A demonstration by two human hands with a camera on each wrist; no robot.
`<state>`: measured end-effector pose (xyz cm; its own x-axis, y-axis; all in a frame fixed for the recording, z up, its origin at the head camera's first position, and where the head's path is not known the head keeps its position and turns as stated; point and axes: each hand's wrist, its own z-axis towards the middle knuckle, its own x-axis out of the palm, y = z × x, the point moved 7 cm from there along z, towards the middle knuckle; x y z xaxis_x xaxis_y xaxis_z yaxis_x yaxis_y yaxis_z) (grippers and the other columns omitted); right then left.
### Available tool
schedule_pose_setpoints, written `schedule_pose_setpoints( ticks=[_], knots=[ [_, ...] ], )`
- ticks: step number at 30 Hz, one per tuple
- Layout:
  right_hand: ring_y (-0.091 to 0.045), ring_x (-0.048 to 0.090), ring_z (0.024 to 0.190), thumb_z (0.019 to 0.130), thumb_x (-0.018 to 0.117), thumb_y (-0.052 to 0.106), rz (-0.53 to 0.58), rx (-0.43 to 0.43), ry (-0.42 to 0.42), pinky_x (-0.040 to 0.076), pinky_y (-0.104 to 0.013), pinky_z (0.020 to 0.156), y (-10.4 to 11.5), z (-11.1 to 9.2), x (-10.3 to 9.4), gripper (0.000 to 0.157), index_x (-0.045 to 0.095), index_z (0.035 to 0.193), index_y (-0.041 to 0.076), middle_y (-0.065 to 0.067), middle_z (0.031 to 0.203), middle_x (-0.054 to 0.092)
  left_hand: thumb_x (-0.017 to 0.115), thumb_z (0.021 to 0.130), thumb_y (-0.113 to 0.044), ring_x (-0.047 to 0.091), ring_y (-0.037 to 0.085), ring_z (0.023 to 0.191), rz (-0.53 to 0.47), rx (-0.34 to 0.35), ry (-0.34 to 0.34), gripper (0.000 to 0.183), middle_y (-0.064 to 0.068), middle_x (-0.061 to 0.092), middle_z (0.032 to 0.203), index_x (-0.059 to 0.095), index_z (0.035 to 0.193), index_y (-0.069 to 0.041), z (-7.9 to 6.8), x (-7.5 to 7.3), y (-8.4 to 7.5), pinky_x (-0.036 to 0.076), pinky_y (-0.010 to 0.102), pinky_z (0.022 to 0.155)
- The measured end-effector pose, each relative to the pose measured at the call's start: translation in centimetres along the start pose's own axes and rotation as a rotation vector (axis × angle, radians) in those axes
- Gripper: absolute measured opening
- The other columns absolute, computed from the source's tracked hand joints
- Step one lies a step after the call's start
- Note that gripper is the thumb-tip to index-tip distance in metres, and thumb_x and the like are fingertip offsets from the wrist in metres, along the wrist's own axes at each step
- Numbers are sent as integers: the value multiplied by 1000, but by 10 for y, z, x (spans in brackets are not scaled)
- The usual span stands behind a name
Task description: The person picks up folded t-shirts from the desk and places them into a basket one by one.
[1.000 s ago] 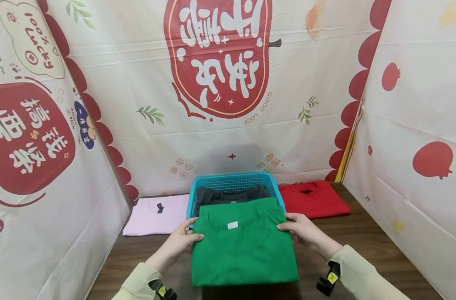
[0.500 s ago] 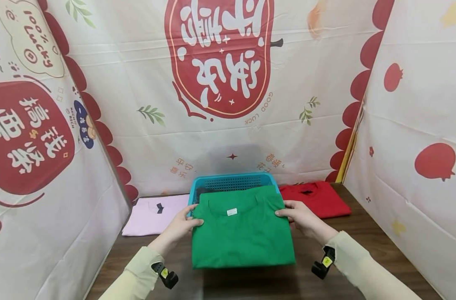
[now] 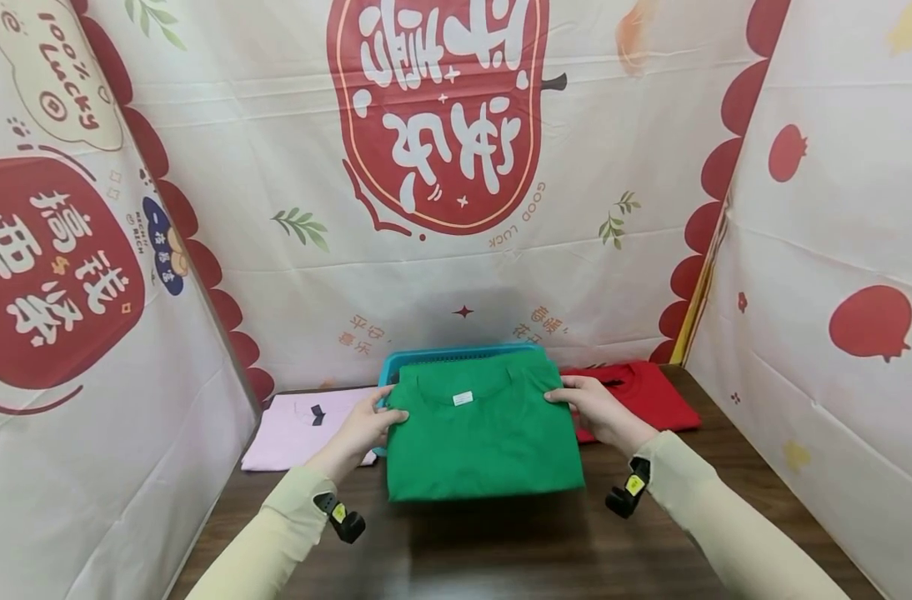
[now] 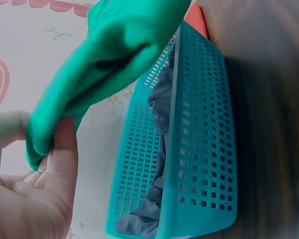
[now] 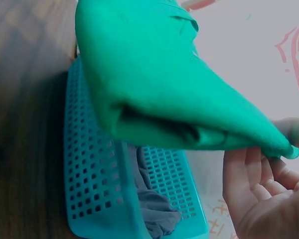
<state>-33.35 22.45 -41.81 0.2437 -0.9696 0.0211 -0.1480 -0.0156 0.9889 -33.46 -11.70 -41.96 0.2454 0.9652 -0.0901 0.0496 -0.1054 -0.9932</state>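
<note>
A folded green T-shirt (image 3: 486,442) with a white neck label hangs level over the blue basket (image 3: 426,356), covering most of it in the head view. My left hand (image 3: 369,423) pinches its left side, thumb on top and fingers beneath. On the opposite side my right hand (image 3: 593,408) grips it the same way. Both wrist views show the shirt held above the basket's rim, its near part sagging. Inside the basket (image 4: 204,149) lies a dark grey garment (image 4: 162,104), which the green shirt hides from the head camera.
To the left of the basket a folded pink shirt (image 3: 291,433) with a black bow lies on the brown wooden table (image 3: 486,558). A folded red shirt (image 3: 651,396) lies on the right. Printed white cloth walls (image 3: 456,283) stand at the back and both sides.
Both hands have carried the green shirt forward and up in the head view, from in front of the basket to over it. The grey garment has gone out of sight there.
</note>
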Motion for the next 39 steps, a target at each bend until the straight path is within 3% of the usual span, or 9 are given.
schedule_pose_setpoints(
  ticks=[6,13,18,22,26,29,33,36,39],
  knots=[
    [-14,68,88,96,57,10,-11,22,-32,54,-36,84,7,19,-5,56,34,143,-10,-4,108,66,61,91,-4,39,6,49,28,3,-37,65,-3,57,76,31,149,-3,16,-4,-5,46,26,58],
    [-13,68,85,96,59,12,-16,40,-84,56,-34,80,14,37,-12,56,37,144,-8,-2,105,67,61,92,-7,29,7,44,20,4,-50,65,-7,38,57,32,149,-5,32,-7,-12,36,23,50],
    [-12,68,84,96,58,11,-11,46,-90,56,-34,80,17,47,-14,55,38,144,-6,-2,106,66,62,92,-8,48,9,58,34,12,-90,62,7,61,90,35,148,-7,42,-11,-18,49,29,64],
    [-11,66,82,95,55,8,-18,51,-82,56,-33,79,17,56,-15,54,37,145,-5,-2,104,66,61,93,-9,61,19,84,48,16,-99,59,20,54,129,36,147,-8,51,-12,-21,53,39,78],
    [-7,54,63,94,51,4,-36,54,-95,54,-29,72,17,66,-16,52,39,143,-5,2,75,59,62,94,-11,61,31,105,60,12,-105,60,21,50,136,36,147,-8,62,-15,-20,54,43,81],
    [-8,49,62,94,51,5,-55,62,-126,52,-28,69,16,70,-15,56,33,147,-5,-4,89,59,62,94,-11,60,33,107,89,17,-120,59,21,50,136,37,147,-7,67,-17,-18,53,43,81],
    [-15,57,89,96,55,8,-62,73,-160,54,-31,73,14,73,-15,66,20,152,-2,-19,142,40,62,93,-10,58,35,109,136,37,-145,57,22,49,136,39,145,-4,71,-15,-19,52,43,84],
    [-24,53,103,96,56,9,-59,60,-198,54,-34,76,13,75,-15,62,26,150,0,-21,146,36,62,93,-9,58,36,111,163,53,-161,56,23,51,135,39,144,-2,75,-13,-19,51,45,87],
    [-26,48,100,95,58,9,-84,38,-259,52,-35,73,12,77,-15,40,41,131,2,-19,128,42,62,93,-8,58,36,110,194,67,-185,56,24,52,132,39,144,-1,79,-11,-18,50,46,89]
  ],
)
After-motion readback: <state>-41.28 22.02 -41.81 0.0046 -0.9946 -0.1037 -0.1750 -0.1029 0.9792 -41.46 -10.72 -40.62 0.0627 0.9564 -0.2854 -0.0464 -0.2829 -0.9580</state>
